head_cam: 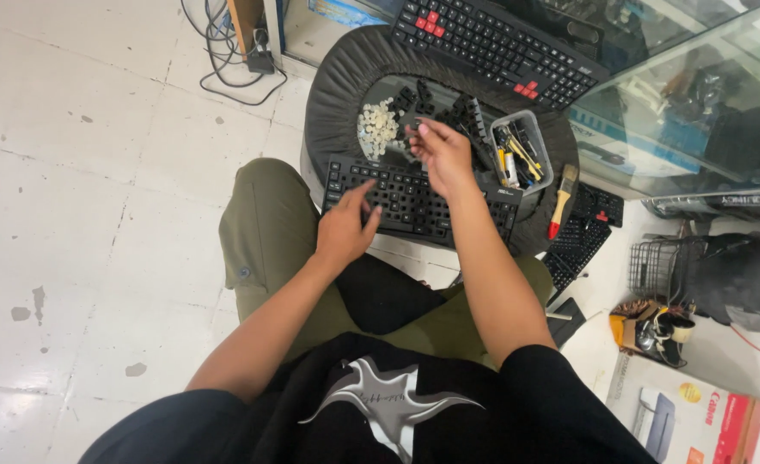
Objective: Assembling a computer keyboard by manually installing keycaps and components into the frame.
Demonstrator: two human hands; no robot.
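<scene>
A black keyboard (418,204) with its keycaps off lies across a round black stool (328,94) in front of my knees. My left hand (345,225) rests on the keyboard's left part, fingers pressing down on it. My right hand (442,153) hovers above the keyboard's far edge, fingertips pinched on a small dark keycap. Just beyond it lie a heap of loose black keycaps (444,110) and a cluster of small pale rubber domes (377,127).
A clear plastic tub of tools (521,155) stands at the stool's right. A second black keyboard with red keys (500,47) leans behind. A paintbrush (562,199), more keyboards (582,236), a wire basket (655,266) and a printer box (685,412) lie right. Cables (225,51) trail at left.
</scene>
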